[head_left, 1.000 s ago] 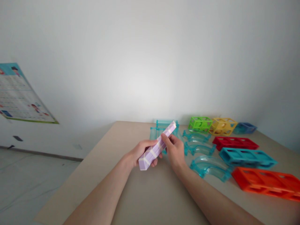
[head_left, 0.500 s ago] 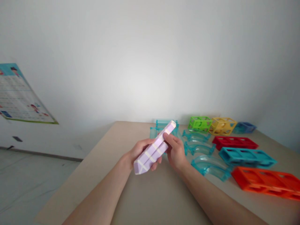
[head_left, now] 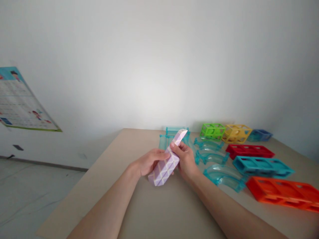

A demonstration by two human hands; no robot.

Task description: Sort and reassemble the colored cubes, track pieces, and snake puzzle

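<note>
A lilac snake twist puzzle (head_left: 163, 168) with pale lines along its segments is held in the air above the table, slanting from lower left to upper right. My left hand (head_left: 149, 161) grips its lower left part, with the thumb lying on top and the other fingers mostly hidden underneath. On the upper right part, my right hand (head_left: 183, 156) is closed, its thumb pressed on the top face. A narrower end of the puzzle sticks out past the right thumb. Just behind that end lie clear blue track pieces (head_left: 163, 142).
Curved clear blue tracks (head_left: 224, 174) lie right of my hands. Farther right are red (head_left: 250, 151), teal (head_left: 263, 166) and orange (head_left: 284, 192) open frames. Green (head_left: 213, 131), yellow (head_left: 238, 133) and blue (head_left: 263, 134) frames stand along the wall. The table's (head_left: 99, 169) left edge drops to the floor.
The puzzle has turned in my hands, now showing a face with crossing diagonal lines. My left thumb has come over onto its top. The tracks and frames have stayed put.
</note>
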